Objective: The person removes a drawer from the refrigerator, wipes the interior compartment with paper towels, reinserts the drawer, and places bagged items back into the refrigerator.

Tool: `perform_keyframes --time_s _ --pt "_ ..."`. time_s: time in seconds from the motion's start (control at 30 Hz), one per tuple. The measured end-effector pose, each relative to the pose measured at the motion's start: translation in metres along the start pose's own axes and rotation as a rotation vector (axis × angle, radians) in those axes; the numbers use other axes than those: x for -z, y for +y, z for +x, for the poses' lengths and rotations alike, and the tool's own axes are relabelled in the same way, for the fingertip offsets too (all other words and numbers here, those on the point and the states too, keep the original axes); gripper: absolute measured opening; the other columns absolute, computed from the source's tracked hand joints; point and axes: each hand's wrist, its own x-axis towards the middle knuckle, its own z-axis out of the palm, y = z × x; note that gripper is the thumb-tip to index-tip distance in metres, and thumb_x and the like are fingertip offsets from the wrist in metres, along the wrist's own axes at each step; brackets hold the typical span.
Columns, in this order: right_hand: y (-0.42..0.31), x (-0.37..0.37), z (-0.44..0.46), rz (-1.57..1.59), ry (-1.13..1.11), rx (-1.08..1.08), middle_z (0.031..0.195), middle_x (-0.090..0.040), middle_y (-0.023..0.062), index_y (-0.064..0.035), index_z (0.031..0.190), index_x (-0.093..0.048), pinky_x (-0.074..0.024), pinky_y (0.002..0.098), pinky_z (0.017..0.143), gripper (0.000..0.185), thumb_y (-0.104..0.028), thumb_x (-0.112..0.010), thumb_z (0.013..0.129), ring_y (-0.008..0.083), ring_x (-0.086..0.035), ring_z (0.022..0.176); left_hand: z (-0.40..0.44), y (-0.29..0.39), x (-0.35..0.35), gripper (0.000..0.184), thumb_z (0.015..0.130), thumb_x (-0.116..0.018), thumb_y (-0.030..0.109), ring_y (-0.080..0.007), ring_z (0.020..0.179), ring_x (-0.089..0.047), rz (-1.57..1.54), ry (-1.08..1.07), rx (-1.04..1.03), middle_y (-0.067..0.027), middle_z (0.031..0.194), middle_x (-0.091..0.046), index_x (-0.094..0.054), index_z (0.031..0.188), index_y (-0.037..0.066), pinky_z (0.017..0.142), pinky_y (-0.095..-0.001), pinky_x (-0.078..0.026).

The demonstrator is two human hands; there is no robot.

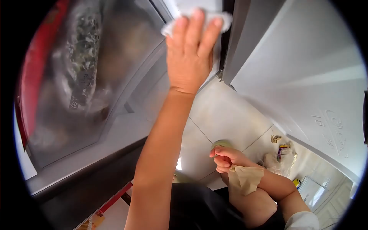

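Observation:
Pressed under the spread fingers of my left hand (189, 57) is a white cloth (226, 21), flat against the pale inner side wall of an open fridge, at the top centre. My right hand (226, 158) is low, over my leg, with its fingers curled; whatever they hold, if anything, is hidden. A tan, crumpled sheet (245, 180) lies by the right wrist, over the forearm and knee. I cannot tell whether the right fingers grip it.
Frosted drawers (126, 38) with bagged items fill the left side. The open fridge door (299, 84) stands at the right. On the tiled floor (222, 111) below it are plastic wrapping (278, 163), a brown scrap (275, 138) and a clear tray (312, 191).

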Motion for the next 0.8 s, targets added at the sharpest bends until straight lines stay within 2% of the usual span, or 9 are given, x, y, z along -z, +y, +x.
perform_keyframes --time_s 0.03,0.2,0.27,0.33,0.43,0.47,0.57,0.7,0.8 --pt "-0.001 0.003 0.001 0.017 -0.042 0.001 0.049 -0.033 -0.0027 -0.0158 0.1 -0.067 -0.0182 0.0262 0.041 0.025 -0.019 -0.042 0.097 0.0101 -0.021 0.038 -0.016 0.006 -0.006 0.063 0.078 -0.062 0.003 -0.0293 0.127 -0.037 0.002 0.002 0.06 -0.003 0.144 -0.037 -0.049 0.133 0.03 0.084 -0.0454 -0.046" --pt "-0.005 0.01 -0.004 0.056 0.078 -0.016 0.051 -0.035 -0.0009 -0.0086 0.097 -0.062 -0.0185 0.0261 0.041 0.02 -0.017 -0.044 0.095 0.0104 -0.021 0.04 -0.107 -0.005 -0.013 0.063 0.079 -0.054 -0.008 -0.0375 0.125 -0.043 -0.382 -0.377 0.316 -0.0082 0.143 -0.04 -0.05 0.133 0.024 0.095 -0.0436 -0.045" --pt "-0.014 -0.004 -0.013 0.055 0.218 -0.001 0.051 -0.035 -0.0002 -0.0063 0.095 -0.059 -0.0193 0.0265 0.042 0.017 -0.017 -0.046 0.094 0.0108 -0.023 0.041 -0.137 -0.018 0.0 0.048 0.085 -0.054 -0.002 -0.0406 0.121 -0.048 -0.313 -0.508 0.451 -0.0159 0.14 -0.042 -0.049 0.131 0.01 0.094 -0.0408 -0.047" --pt "-0.013 -0.001 -0.013 0.056 0.286 0.015 0.053 -0.037 0.001 -0.0038 0.093 -0.055 -0.0219 0.0271 0.042 0.016 -0.018 -0.049 0.093 0.0115 -0.027 0.043 -0.183 -0.05 -0.006 0.036 0.091 -0.053 0.007 -0.036 0.112 -0.056 -0.193 -0.204 0.53 -0.0189 0.136 -0.045 -0.049 0.126 -0.001 0.088 -0.0393 -0.051" --pt "-0.011 0.006 -0.013 0.068 0.314 -0.035 0.054 -0.038 0.0016 -0.0027 0.094 -0.054 -0.0238 0.0271 0.043 0.016 -0.018 -0.049 0.094 0.012 -0.03 0.044 -0.149 -0.077 -0.007 0.03 0.097 -0.047 0.021 -0.0259 0.098 -0.061 -0.914 0.381 1.625 -0.0125 0.119 -0.055 -0.053 0.114 -0.003 0.084 -0.0396 -0.053" --pt "-0.011 0.006 -0.012 0.057 0.316 -0.023 0.054 -0.039 0.0016 -0.0019 0.095 -0.056 -0.0244 0.0269 0.043 0.017 -0.017 -0.049 0.094 0.0121 -0.031 0.045 -0.171 -0.123 -0.036 0.034 0.098 -0.041 0.026 -0.0251 0.095 -0.062 -1.043 0.435 1.738 -0.0107 0.113 -0.059 -0.053 0.114 -0.001 0.085 -0.041 -0.053" --pt "-0.02 -0.006 -0.017 0.023 0.383 -0.07 0.054 -0.039 0.0014 -0.0016 0.097 -0.058 -0.0246 0.0267 0.044 0.019 -0.018 -0.05 0.093 0.0122 -0.031 0.045 -0.06 -0.132 -0.034 0.039 0.098 -0.038 0.027 -0.0269 0.113 -0.054 -1.302 0.389 1.531 -0.0119 0.125 -0.056 -0.05 0.124 0.001 0.1 -0.0388 -0.042" --pt "-0.02 0.001 -0.02 0.076 0.38 -0.069 0.053 -0.038 0.0005 -0.0031 0.097 -0.059 -0.0239 0.0264 0.043 0.018 -0.017 -0.049 0.094 0.0115 -0.03 0.044 -0.069 -0.193 -0.115 0.046 0.096 -0.046 0.033 -0.026 0.129 -0.037 -1.98 0.352 1.109 -0.0134 0.138 -0.041 -0.043 0.134 0.008 0.106 -0.0397 -0.033" --pt "-0.023 0.001 -0.017 0.087 0.354 -0.046 0.052 -0.037 0.0007 -0.0038 0.095 -0.059 -0.0235 0.0262 0.043 0.016 -0.016 -0.048 0.094 0.011 -0.029 0.044 -0.052 -0.136 -0.09 0.039 0.098 -0.043 0.032 -0.0185 0.118 -0.045 -1.447 0.386 1.268 -0.0096 0.129 -0.047 -0.046 0.128 0.008 0.099 -0.034 -0.038"
